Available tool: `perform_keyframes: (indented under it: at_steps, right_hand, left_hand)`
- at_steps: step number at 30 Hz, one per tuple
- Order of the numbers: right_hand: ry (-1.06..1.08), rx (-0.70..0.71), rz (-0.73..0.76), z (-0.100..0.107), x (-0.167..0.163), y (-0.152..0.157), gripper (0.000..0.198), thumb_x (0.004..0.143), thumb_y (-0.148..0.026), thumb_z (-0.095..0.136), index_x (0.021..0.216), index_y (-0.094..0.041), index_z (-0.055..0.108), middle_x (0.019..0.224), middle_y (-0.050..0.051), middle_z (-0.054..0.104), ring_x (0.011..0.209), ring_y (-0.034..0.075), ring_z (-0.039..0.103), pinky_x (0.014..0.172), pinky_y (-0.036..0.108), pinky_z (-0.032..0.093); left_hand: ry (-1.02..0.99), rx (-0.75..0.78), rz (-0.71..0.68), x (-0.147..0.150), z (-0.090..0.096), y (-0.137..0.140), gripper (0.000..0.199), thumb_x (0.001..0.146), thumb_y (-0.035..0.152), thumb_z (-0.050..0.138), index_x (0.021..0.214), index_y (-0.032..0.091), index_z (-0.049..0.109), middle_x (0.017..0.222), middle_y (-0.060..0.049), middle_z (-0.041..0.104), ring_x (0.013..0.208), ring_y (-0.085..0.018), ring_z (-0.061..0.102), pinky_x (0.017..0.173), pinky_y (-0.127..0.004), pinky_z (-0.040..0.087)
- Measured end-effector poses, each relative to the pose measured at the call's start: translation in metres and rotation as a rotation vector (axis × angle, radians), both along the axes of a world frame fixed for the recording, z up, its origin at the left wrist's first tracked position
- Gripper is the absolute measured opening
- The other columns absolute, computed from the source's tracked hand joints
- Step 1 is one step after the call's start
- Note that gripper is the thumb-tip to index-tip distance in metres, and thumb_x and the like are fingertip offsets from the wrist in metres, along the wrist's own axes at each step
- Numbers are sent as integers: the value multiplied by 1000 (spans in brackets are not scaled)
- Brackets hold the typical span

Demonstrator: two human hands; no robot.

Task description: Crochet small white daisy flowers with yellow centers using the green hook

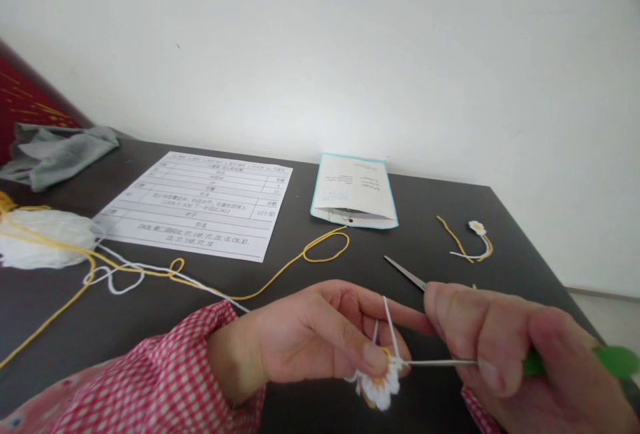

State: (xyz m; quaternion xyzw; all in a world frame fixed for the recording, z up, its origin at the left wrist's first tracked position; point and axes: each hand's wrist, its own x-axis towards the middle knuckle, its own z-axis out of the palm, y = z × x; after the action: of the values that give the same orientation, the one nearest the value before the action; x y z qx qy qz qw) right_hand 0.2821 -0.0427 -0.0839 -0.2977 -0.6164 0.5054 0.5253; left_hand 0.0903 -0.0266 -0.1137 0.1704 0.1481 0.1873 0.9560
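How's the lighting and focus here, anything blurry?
Head view: the wall looks bright, the table dark; head view: small lettering on the sheet and pouch is soft; head view: the right hand looks slightly blurred.

Passage: right of centre, between pouch and short yellow strand. Obstacles: metal blade below; left hand and right hand, lower frame; trailing yellow yarn, left to centre.

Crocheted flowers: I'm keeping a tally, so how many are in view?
2: one flower pinched in the left hand, and a second flower lying on the table beyond the right hand. More could be hidden behind the hands.
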Motion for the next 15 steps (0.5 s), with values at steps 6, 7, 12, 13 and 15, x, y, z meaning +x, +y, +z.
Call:
perform_keyframes:
  at_steps: [6,7,12,13,15]
  right_hand:
    - [95,-116,-42,-5,-7,6,53,101,-46,44,56,-22,59,45,-2,50,47,14,47,50,30,43]
    - [97,-110,-62,-7,-8,6,51,102,-45,44,59,-22,60,47,-2,51,49,14,48,51,29,44]
    - [-181,85,-207,-15,-12,-3,46,104,-43,40,69,-23,60,65,0,57,62,15,56,55,26,47]
    - [-316,192,-228,-15,-12,-3,45,105,-41,39,69,-22,57,66,0,58,62,14,57,55,26,47]
    - [-602,497,-255,-12,-12,-1,41,105,-36,41,69,-22,57,66,1,60,60,14,57,55,28,46]
  left_hand:
    - [116,67,137,1,8,0,47,62,9,80,108,14,77,71,1,68,60,-7,60,61,-23,44]
    - [163,90,220,2,10,-1,46,63,9,81,109,15,77,71,2,68,61,-7,60,64,-23,45]
    - [444,197,525,10,17,-6,68,60,13,90,124,16,67,73,5,66,66,-9,59,62,-23,43]
    - [485,200,532,11,17,-7,73,59,14,91,127,16,65,73,6,66,66,-9,58,60,-23,41]
    - [508,188,518,12,16,-8,72,59,14,91,126,16,65,74,5,66,66,-9,56,60,-23,39]
